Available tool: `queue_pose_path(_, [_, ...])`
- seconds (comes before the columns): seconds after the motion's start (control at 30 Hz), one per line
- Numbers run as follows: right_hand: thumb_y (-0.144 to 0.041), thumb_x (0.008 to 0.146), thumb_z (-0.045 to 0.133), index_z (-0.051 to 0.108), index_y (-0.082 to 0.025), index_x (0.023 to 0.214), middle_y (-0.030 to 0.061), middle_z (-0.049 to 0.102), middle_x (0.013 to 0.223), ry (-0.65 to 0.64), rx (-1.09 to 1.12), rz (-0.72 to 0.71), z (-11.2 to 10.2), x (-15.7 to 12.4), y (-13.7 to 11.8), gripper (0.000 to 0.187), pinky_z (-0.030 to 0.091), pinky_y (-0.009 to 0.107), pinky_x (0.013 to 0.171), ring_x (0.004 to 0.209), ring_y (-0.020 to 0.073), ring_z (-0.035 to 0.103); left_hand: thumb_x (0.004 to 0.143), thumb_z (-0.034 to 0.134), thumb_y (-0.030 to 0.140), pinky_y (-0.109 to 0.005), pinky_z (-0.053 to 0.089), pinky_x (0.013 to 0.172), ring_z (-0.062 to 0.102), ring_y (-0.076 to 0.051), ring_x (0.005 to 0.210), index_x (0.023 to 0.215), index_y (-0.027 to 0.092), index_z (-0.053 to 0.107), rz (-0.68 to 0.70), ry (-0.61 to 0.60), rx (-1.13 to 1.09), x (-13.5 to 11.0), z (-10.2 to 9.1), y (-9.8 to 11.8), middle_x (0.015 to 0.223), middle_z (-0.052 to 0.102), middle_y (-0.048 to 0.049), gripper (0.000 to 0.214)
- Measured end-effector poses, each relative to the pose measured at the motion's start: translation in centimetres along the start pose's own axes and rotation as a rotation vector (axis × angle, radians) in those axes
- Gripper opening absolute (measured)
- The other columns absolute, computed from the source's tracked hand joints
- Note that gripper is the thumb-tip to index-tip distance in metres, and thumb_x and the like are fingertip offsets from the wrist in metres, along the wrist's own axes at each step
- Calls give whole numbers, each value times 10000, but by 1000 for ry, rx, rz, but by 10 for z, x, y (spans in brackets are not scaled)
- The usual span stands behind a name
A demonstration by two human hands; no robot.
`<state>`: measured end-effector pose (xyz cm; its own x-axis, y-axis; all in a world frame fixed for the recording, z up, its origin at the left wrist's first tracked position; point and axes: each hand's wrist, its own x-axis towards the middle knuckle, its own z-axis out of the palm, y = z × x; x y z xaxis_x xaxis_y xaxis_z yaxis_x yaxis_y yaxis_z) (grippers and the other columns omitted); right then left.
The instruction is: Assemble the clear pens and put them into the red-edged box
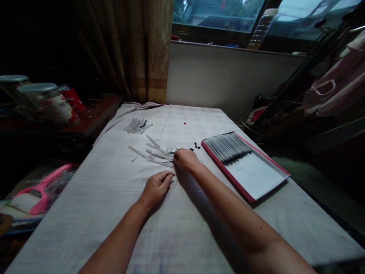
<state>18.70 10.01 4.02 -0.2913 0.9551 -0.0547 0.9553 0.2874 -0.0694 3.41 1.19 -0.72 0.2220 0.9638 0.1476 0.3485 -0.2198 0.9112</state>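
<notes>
My right hand (186,159) reaches into a scatter of clear pen barrels and thin refills (154,151) on the white cloth-covered table (114,213); its fingers are pinched on a thin dark refill. My left hand (157,186) rests on the cloth just behind, fingers curled loosely, holding nothing I can make out. A small bundle of clear barrels (137,125) lies further back. Tiny black caps (196,145) sit right of my right hand.
A red-edged tray (256,179) with a row of assembled pens (228,146) lies at right. Jars (48,101) stand on a dark shelf at left, a pink tool (42,188) below. Curtain, wall and window lie behind; a dark frame and pink cloth stand at right.
</notes>
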Motion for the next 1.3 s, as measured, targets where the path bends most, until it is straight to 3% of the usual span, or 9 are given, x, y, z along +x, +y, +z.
queue_pose_path(0.2, [-316,904,523,686,-205,1050,103,722,1055,52,78,-10,0,-13,2,245,461,295,739,942,232,669,913,500,333,-242,516,681,679,-156,728,941,193,705,131,57,104,-1,0,-2,802,722,-22,250])
queue_pose_path(0.43, [-242,862,599,691,-193,941,34,711,879,205,601,-150,18,-66,8,131,451,239,679,715,129,617,927,540,293,-381,455,910,620,-224,997,1101,218,663,507,321,574,-6,-7,13,1030,701,-85,226])
queue_pose_path(0.53, [-239,853,595,696,-186,908,35,710,874,208,766,-212,23,-76,8,127,462,237,670,735,133,617,936,527,295,-478,354,1011,583,-263,1096,1164,225,633,480,275,749,-6,-10,14,1127,682,-94,261])
queue_pose_path(0.67, [-259,868,567,703,-188,889,35,722,860,237,801,-143,24,-71,23,155,477,261,738,793,155,645,965,456,309,-404,435,858,637,-220,828,1012,201,664,371,142,833,-6,-12,3,888,711,-62,239])
queue_pose_path(0.77, [-294,884,545,692,-190,980,55,726,941,329,624,81,25,-63,38,204,474,288,770,802,171,648,959,461,313,-356,464,748,647,-223,800,1012,185,660,329,155,812,-5,-13,-4,898,714,-65,242])
queue_pose_path(0.83, [-306,862,575,662,-193,1085,66,724,990,307,461,191,25,-60,42,265,470,302,777,836,195,654,954,469,311,-342,473,738,656,-220,803,1006,188,661,316,172,785,-4,-13,-7,908,717,-63,234])
queue_pose_path(1.03, [-175,840,505,562,-212,1291,98,693,1127,186,242,178,24,-59,35,455,465,307,784,945,227,654,960,450,314,-327,493,751,666,-215,835,1033,194,656,304,224,741,-3,-13,-11,949,723,-69,250])
queue_pose_path(1.13, [-146,820,480,558,-231,1310,74,696,1079,240,420,145,27,-61,38,504,476,312,807,910,209,653,965,432,304,-327,500,789,664,-210,884,1090,202,642,307,265,696,-2,-14,-12,1001,720,-71,265])
queue_pose_path(1.3, [-194,804,463,683,-203,1044,58,703,1001,409,1065,14,35,-62,42,326,508,304,811,892,172,655,969,431,308,-340,494,824,658,-213,902,1101,200,634,332,323,651,-3,-15,-8,982,715,-73,266])
